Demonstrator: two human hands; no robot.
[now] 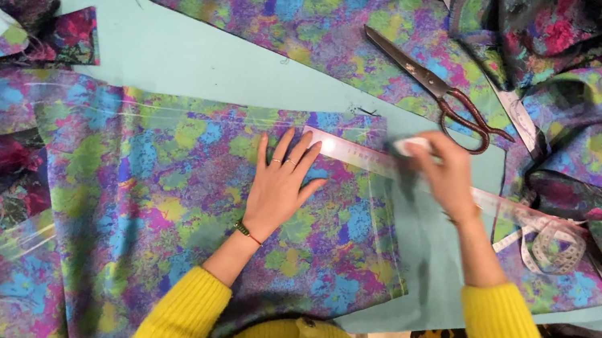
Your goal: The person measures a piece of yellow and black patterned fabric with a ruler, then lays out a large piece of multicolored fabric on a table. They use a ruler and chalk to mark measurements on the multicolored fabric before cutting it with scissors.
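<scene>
On the teal table, the left hand lies flat, fingers spread, on the multicoloured fabric, while the right hand grips white chalk against the clear ruler.

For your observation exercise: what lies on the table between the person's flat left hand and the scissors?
In the head view, between the left hand and the scissors lies a clear ruler across the multicoloured fabric, then bare turquoise table.

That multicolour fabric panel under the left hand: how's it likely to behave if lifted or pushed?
Probably floppy: the fabric panel lies in soft folds and ripples at its edges. It looks light and may slide on the smooth teal table, which fits the left hand pressing flat on it. The frayed threads at its edges suggest it could snag.
</scene>
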